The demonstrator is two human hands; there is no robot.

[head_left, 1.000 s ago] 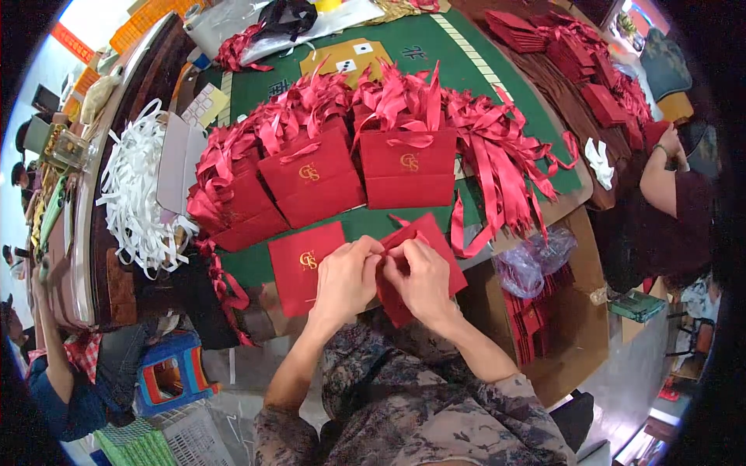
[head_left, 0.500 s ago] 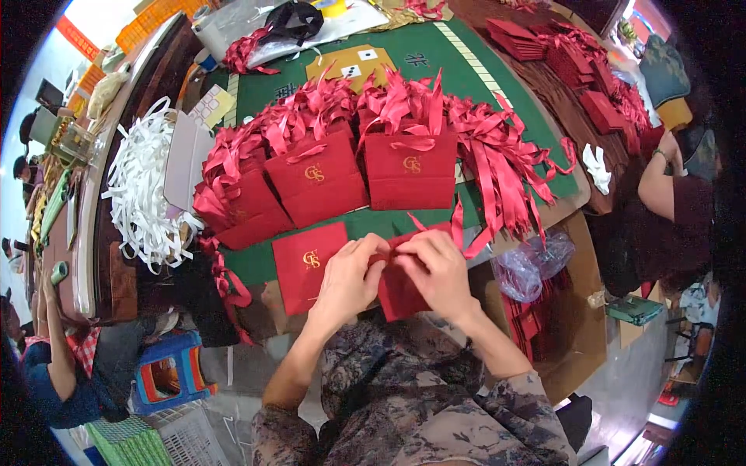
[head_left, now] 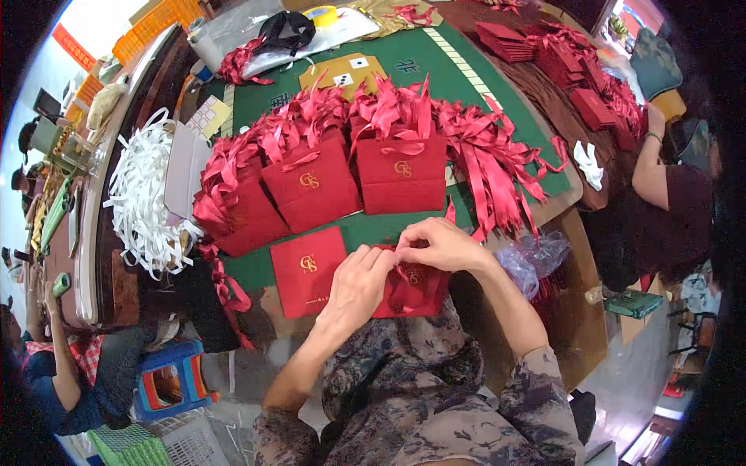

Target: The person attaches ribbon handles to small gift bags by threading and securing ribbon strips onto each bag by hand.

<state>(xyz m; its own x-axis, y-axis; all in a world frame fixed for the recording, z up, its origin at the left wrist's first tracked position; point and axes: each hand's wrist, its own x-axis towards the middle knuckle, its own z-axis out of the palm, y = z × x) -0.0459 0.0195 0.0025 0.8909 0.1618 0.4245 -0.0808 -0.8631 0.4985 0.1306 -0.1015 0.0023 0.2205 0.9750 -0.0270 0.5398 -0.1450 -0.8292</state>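
Note:
A red paper gift bag (head_left: pixel 426 293) with a gold emblem lies at the table's front edge, partly under my hands. My left hand (head_left: pixel 359 286) is closed at the bag's upper left edge, its fingers curled over it. My right hand (head_left: pixel 444 245) pinches at the same upper edge, fingertips meeting those of the left. A red ribbon (head_left: pixel 401 289) hangs down the bag's front from where the fingertips meet; the exact grip is hidden. Left of it another red bag (head_left: pixel 299 268) lies flat, with no ribbon showing.
Red bags with ribbon handles (head_left: pixel 400 186) stand in a row behind my hands. Loose red ribbons (head_left: pixel 497 179) spread to their right. White ribbons (head_left: pixel 148 194) spill from a box at left. A cardboard carton (head_left: pixel 579 311) stands lower right. A person's arm (head_left: pixel 653 171) is at right.
My right hand has moved up and turned inward, so the emblem on the bag now shows. The ribbon now lies across the bag's front. My left hand has shifted slightly right and down.

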